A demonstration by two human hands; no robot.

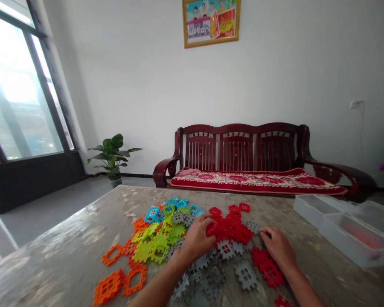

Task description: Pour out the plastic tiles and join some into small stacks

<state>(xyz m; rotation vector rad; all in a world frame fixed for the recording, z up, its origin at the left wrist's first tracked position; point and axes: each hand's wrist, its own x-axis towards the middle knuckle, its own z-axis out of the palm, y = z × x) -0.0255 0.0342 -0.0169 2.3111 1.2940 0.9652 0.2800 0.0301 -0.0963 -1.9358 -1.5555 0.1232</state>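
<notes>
A: Left hand (pixel 196 238)?
B: Mid bench, palm down. Fingers (pixel 207 221) are curled narrow, pinching the left edge of the red tiles (pixel 235 230).

A: Where do the red tiles sit?
B: In a flat cluster at the centre of the bench (pixel 67 256), just right of the left hand. A few more lie nearer, under the right wrist.

A: Right hand (pixel 280 249)?
B: Right of the red cluster, palm down, resting on the tiles. Its fingers are bent, with the tips down by a grey piece at the cluster's right edge. Can't tell if they grip anything.

A: Other tiles?
B: Grey tiles (pixel 246 275) lie near, between the two forearms. Green tiles (pixel 153 245) are left of the left hand, with orange tiles (pixel 115 285) at near left. Blue tiles (pixel 176 204) sit at the far left of the pile. All lie flat and many overlap.

A: Anything else on the bench?
B: Clear plastic bins (pixel 355 241) on the right edge, well apart from the hands. One has something red inside, but it's blurred.

A: Background?
B: A dark wooden sofa (pixel 243 149) with a red cushion stands against the far wall, under a framed picture (pixel 211 21). There's a potted plant (pixel 113 155) at far left and a big window (pixel 16 85) on the left.
</notes>
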